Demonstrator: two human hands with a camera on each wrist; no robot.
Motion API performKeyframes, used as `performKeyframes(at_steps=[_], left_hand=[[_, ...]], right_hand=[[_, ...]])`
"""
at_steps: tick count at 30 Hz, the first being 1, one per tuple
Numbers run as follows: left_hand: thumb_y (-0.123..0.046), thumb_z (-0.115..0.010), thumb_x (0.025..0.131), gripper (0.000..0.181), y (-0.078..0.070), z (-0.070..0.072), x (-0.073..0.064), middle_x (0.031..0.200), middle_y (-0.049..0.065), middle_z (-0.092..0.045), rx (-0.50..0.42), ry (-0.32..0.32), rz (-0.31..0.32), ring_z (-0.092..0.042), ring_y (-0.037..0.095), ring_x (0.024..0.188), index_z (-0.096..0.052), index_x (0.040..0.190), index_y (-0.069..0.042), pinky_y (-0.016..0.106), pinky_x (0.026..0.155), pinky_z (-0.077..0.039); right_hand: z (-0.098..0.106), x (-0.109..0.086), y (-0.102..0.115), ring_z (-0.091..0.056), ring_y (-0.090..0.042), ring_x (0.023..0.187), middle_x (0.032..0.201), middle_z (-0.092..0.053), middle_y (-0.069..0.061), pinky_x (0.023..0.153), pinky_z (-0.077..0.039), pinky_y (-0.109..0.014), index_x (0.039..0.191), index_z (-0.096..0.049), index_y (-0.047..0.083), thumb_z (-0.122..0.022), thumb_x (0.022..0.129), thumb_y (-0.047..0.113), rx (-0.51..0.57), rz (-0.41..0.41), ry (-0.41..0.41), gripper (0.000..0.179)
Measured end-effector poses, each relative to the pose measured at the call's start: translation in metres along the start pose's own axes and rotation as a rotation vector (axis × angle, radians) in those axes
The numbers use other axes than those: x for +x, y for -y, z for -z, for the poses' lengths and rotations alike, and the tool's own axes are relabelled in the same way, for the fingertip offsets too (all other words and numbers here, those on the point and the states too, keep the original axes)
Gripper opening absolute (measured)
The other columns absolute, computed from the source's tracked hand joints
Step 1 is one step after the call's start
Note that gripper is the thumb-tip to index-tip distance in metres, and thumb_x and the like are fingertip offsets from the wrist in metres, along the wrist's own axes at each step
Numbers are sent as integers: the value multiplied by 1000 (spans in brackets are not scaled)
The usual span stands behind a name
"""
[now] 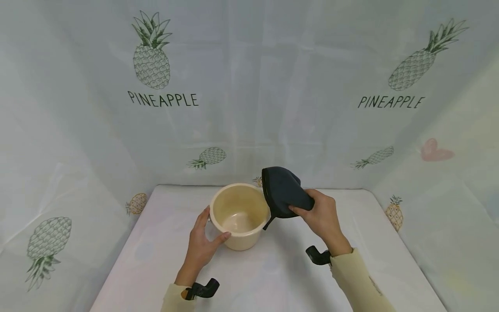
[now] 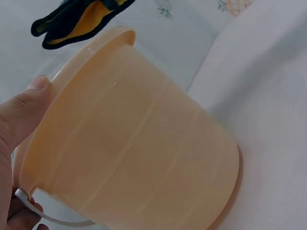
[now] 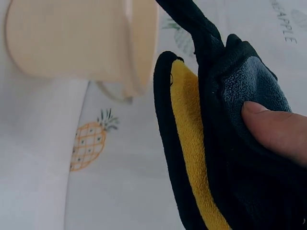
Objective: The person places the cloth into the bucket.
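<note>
A cream plastic bucket (image 1: 242, 238) stands upright on the table, its inside bare to the bottom. My left hand (image 1: 200, 245) holds it at the near left, thumb at the rim and fingers round the side. In the left wrist view, fingertips (image 2: 21, 218) show beside the bucket's pale handle (image 2: 62, 222). Just right of the rim, my right hand (image 1: 322, 216) pinches a folded cleaning cloth (image 1: 282, 193) in the air. The cloth is dark blue-grey outside with black edging, and its yellow inner face (image 3: 192, 143) shows in the right wrist view. A black loop (image 1: 269, 223) hangs from it.
A white-covered table (image 1: 156, 260) lies under the bucket. Behind it and at both sides hangs a pale curtain (image 1: 265, 86) printed with pineapples. Each wrist carries a black camera mount, the left one (image 1: 204, 289) low over the near table.
</note>
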State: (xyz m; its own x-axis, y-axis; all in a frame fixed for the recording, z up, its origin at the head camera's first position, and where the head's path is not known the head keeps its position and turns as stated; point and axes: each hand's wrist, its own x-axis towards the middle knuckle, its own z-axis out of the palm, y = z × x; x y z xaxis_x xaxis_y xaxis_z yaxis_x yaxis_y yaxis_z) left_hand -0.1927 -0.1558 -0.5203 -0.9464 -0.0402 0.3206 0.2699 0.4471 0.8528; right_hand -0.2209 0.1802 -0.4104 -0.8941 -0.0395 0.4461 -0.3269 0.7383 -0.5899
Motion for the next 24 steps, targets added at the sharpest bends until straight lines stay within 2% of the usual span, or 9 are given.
performKeyframes(at_steps=[14,24], left_hand=[[-36,-92,83,105,2,-2,1,167,17,-36,-5,-4,10,-33,39,154,-32,164,-4,63,123,-26],[-36,-92,83,106,3,-2,1,167,16,-36,-6,-8,20,-33,39,154,-32,164,-4,63,122,-27]], right_hand=[[-30,23,39,-72,-38,104,115,-76,-20,90,-60,-53,121,-73,-4,-95,78,16,60,31,87,53],[-63,23,56,-71,-37,108,119,-75,-18,95,-59,-51,123,-73,-2,-96,77,18,36,16,163,55]])
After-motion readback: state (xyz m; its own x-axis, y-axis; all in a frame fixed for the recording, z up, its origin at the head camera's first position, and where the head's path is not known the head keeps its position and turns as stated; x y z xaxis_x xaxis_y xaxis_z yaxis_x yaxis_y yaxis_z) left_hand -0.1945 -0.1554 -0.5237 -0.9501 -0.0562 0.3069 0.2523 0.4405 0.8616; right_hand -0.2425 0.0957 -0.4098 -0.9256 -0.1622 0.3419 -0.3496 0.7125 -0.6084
